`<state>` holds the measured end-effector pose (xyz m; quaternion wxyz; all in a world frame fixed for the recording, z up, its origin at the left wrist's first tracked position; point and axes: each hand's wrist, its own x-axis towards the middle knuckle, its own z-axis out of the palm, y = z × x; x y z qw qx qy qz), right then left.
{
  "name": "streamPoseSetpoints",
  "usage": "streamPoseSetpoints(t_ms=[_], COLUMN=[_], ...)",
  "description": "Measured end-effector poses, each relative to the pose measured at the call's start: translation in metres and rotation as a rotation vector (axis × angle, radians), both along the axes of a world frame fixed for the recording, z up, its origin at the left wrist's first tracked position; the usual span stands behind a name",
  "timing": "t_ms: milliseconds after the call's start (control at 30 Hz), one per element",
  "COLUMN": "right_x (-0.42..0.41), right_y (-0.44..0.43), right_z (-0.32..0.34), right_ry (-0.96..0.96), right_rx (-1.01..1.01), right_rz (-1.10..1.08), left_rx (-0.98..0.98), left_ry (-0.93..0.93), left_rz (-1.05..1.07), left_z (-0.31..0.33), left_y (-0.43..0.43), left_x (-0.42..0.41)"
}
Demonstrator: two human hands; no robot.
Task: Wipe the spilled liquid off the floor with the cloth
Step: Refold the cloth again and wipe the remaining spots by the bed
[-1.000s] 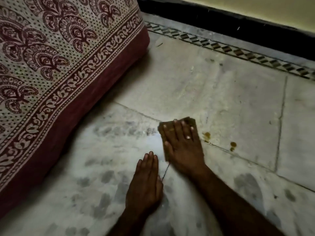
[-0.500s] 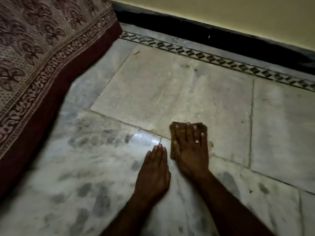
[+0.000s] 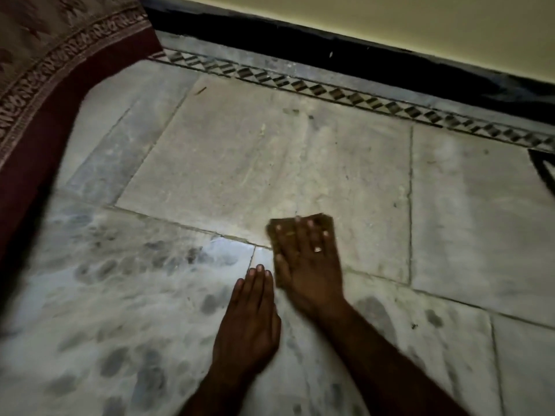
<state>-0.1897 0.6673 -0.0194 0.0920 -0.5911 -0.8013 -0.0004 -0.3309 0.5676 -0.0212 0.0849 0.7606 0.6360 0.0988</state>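
Right hand (image 3: pixel 306 262) flat, fingers straight, pressing cloth (image 3: pixel 326 221) onto floor (image 3: pixel 228 163) for wiping; left hand (image 3: pixel 249 322) flat beside, propping weight probably.

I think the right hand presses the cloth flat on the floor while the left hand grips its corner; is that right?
Not quite: the head view shows the left hand flat on the floor beside the cloth, gripping nothing.
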Motion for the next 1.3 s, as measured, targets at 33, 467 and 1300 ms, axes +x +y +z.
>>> streamPoseSetpoints(t_ms=[33, 467, 1300], right_x=[-0.003, 0.131, 0.267], right_y=[-0.011, -0.002, -0.161], right_z=[0.0, 0.003, 0.012], right_ry=[-0.004, -0.058, -0.151], right_rx=[0.001, -0.023, -0.086], right_rz=[0.046, -0.373, -0.274], left_rx=[0.007, -0.004, 0.034], left_ry=[-0.002, -0.043, -0.067], left_rz=[-0.001, -0.062, -0.434], left_z=[-0.001, 0.0, -0.004], left_y=[0.0, 0.035, 0.012], left_x=[-0.001, 0.056, 0.126])
